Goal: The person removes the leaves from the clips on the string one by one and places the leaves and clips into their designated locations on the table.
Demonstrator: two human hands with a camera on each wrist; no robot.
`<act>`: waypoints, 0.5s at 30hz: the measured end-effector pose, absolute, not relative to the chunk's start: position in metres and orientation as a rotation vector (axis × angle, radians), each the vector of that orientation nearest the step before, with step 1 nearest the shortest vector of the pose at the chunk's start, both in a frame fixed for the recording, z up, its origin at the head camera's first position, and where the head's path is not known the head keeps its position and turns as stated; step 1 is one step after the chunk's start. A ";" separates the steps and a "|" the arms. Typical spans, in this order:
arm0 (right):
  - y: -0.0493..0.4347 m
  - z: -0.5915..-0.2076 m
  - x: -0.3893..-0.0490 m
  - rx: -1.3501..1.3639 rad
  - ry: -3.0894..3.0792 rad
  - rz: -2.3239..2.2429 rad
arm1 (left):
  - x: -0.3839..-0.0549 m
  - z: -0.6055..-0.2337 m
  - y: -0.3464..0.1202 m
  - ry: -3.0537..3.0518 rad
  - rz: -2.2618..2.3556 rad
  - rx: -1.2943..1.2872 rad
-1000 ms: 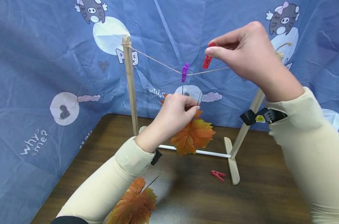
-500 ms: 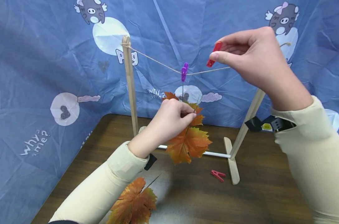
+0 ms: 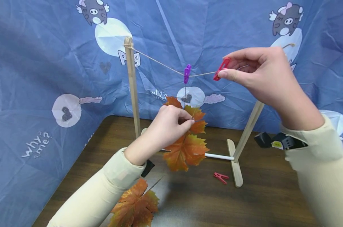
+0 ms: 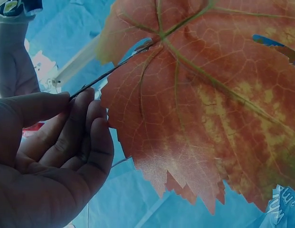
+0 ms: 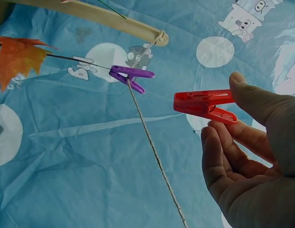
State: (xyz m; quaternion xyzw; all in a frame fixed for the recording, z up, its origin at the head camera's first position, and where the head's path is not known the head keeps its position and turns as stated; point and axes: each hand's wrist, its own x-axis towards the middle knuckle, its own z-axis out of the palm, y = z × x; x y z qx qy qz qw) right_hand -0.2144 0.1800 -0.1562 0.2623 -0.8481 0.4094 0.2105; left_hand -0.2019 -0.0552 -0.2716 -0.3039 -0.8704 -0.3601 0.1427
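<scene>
A red plastic spring clothespin (image 5: 204, 105) is pinched by its two handle ends in the grip of the right hand (image 3: 263, 71), the thumb and fingertips being parted only by the width of the pin. In the right wrist view, the pin is seen apart from a thin tan twine (image 5: 149, 142), its nose pointed toward the line. By the left hand (image 3: 171, 121), lower and nearer the middle, a thin dark stem (image 4: 114, 71) is pinched between thumb and fingertip, the grip closed down to the stem's thickness; from it an orange-and-yellow maple-shaped leaf (image 3: 185, 154) is hung below the fingers.

Just behind, a second orange leaf (image 3: 172, 101), partly hidden by the left hand, is suspended by its stem from a purple plastic clothespin (image 3: 187, 74) clipped on the sagging twine. The twine is tied at the top of a pale wooden post (image 3: 133, 88) on the left; a matching post (image 3: 249, 130) is planted on the right, its top covered by the right hand. The frame is crossed low down by a white rod (image 3: 219, 156). On the dark wood-grained counter (image 3: 199, 201), a second red clothespin (image 3: 220, 177) is laid near the right post's foot, and a third orange leaf (image 3: 135, 205) is partly covered by the left sleeve (image 3: 103, 183), cream in colour. The scene is backed by a creased blue cloth (image 3: 58, 63) printed with cartoon pigs.
</scene>
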 end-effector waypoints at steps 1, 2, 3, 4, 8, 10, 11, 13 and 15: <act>0.182 -0.158 -0.213 0.729 -2.359 1.131 | -0.201 -0.272 -0.056 -2.513 -1.042 -0.877; 0.183 -0.160 -0.211 0.732 -2.360 1.118 | -0.200 -0.273 -0.057 -2.517 -1.050 -0.875; 0.184 -0.162 -0.209 0.733 -2.364 1.106 | -0.199 -0.273 -0.058 -2.523 -1.058 -0.872; 0.185 -0.164 -0.208 0.737 -2.363 1.102 | -0.198 -0.274 -0.058 -2.530 -1.064 -0.868; 0.191 -0.173 -0.202 0.736 -2.365 1.090 | -0.195 -0.275 -0.060 -2.565 -1.084 -0.863; 0.193 -0.178 -0.201 0.739 -2.360 1.104 | -0.193 -0.276 -0.061 -2.579 -1.081 -0.865; 0.193 -0.180 -0.200 0.740 -2.357 1.110 | -0.193 -0.277 -0.062 -2.586 -1.080 -0.864; 0.195 -0.185 -0.198 0.748 -2.355 1.121 | -0.192 -0.278 -0.064 -2.596 -1.074 -0.862; 0.197 -0.189 -0.197 0.764 -2.349 1.121 | -0.191 -0.280 -0.065 -2.604 -1.067 -0.862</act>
